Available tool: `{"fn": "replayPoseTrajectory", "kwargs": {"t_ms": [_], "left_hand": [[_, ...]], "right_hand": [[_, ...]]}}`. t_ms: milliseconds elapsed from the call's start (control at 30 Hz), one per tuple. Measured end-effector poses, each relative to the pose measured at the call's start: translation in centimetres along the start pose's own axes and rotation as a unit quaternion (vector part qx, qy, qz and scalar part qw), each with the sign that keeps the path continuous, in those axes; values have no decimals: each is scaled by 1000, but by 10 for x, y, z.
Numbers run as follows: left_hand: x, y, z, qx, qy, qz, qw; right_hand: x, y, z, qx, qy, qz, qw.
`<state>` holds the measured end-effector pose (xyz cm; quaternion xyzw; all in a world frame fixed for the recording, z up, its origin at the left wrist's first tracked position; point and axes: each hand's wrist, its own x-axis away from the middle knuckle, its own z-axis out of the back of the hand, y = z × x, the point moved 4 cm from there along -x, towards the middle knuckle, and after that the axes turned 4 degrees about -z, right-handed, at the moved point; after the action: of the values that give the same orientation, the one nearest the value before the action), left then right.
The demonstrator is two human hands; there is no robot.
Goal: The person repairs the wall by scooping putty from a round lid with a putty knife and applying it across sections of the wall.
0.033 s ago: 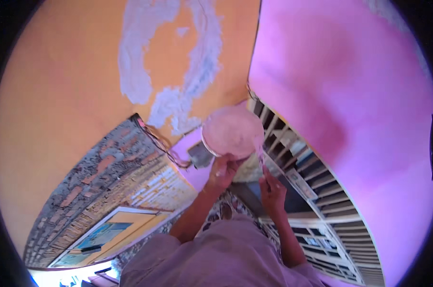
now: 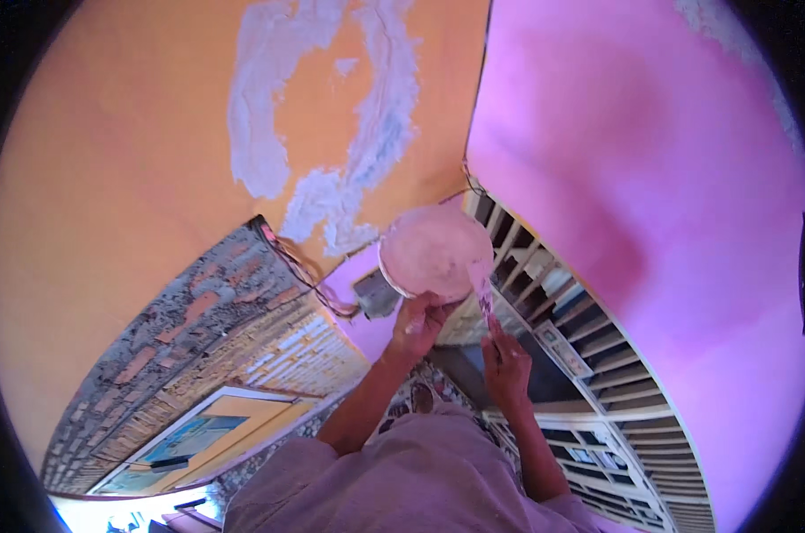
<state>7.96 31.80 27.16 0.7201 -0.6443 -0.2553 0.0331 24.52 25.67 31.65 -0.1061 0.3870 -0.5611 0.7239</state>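
Note:
My left hand [image 2: 418, 324] grips the near rim of a round, shallow container [image 2: 383, 264], its thumb up by the edge. A smooth pinkish paste [image 2: 434, 249] covers the inside of the container. In my right hand [image 2: 507, 362] is a putty knife [image 2: 485, 300], fingers closed round its handle. Its paste-smeared blade points away from me and overlaps the container's right edge; I cannot tell whether it touches the paste. Beyond them, an orange wall [image 2: 154, 115] carries rough, pale patches of filler [image 2: 389, 98].
A pink wall [image 2: 616, 115] meets the orange one at a corner on the right. Below it runs a slatted grille [image 2: 629, 369]. At left are exposed brickwork [image 2: 189, 302], dangling wires [image 2: 309, 277], a small grey box [image 2: 376, 295] and a framed opening [image 2: 198, 440].
The view has shifted slightly, and the walls sit a little lower and further right. Both hands keep their holds, and a little more of the putty knife's blade shows beside the container.

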Motion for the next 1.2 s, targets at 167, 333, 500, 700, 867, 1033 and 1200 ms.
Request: {"fn": "replayPoseTrajectory", "kwargs": {"t_ms": [167,333,500,700,867,1033,1200], "left_hand": [[-2,5,-3,24,94,47,994],[-4,8,-11,67,95,33,993],[3,6,-12,25,113,38,993],[-3,-8,17,12,106,46,993],[-6,7,-12,-59,59,35,996],[-14,4,-25,-78,76,19,994],[-3,-6,-14,-134,82,21,987]], "right_hand": [[5,-4,-9,56,-9,-31,998],[2,1,-9,95,-15,-60,994],[4,6,2,84,-14,-83,993],[7,59,-7,33,-24,-110,993],[0,53,21,-57,3,-173,983],[1,29,46,-79,-28,-203,976],[15,8,54,-54,-69,-95,992]]}}
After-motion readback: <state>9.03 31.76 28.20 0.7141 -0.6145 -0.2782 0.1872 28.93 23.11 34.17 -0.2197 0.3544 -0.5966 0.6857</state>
